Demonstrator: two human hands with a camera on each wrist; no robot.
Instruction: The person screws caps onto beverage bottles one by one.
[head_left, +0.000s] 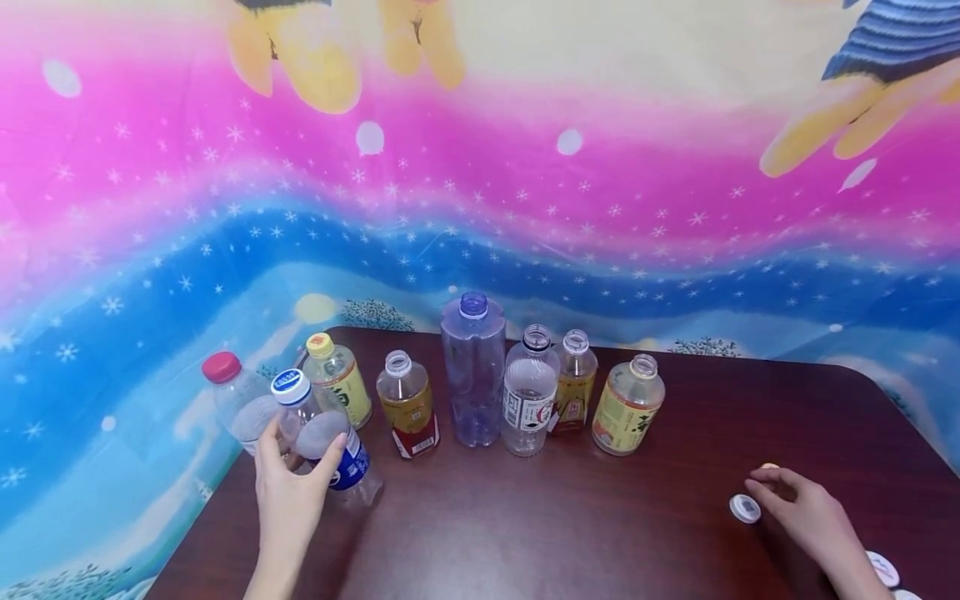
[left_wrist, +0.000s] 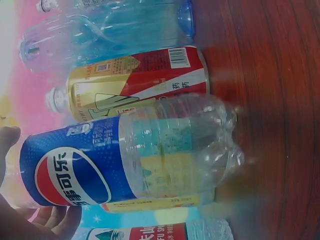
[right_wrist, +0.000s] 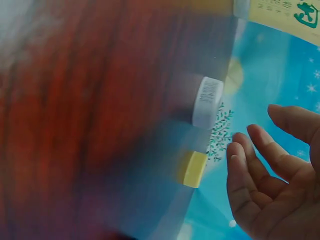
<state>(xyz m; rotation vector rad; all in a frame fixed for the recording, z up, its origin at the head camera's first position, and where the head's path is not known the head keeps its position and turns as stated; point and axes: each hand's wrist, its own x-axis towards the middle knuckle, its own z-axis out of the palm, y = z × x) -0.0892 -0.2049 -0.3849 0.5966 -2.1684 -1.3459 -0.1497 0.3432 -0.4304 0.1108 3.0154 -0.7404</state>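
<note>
My left hand (head_left: 287, 500) grips a clear cola bottle (head_left: 351, 468), thumb on one side and fingers on the other. A blue label (left_wrist: 75, 162) wraps the bottle, and a blue-and-white cap (head_left: 291, 387) sits on its neck. Beside it are a red-capped bottle (head_left: 238, 404) and a yellow-capped bottle (head_left: 341, 379). Over on the right side of the table, my right hand (head_left: 810, 518) is above the surface, fingers loosely bent and holding nothing. Nearest to it lie a white cap (right_wrist: 207, 102) and a yellow cap (right_wrist: 195, 169).
Several uncapped bottles stand in a row toward the back: a gold-and-red-labelled one (head_left: 408, 408), a tall purple-tinted one (head_left: 474, 375), a white-labelled one (head_left: 530, 408), and a yellow-labelled one (head_left: 628, 408). More white caps (head_left: 883, 569) lie by my right forearm. A patterned cloth (head_left: 525, 183) hangs behind the table.
</note>
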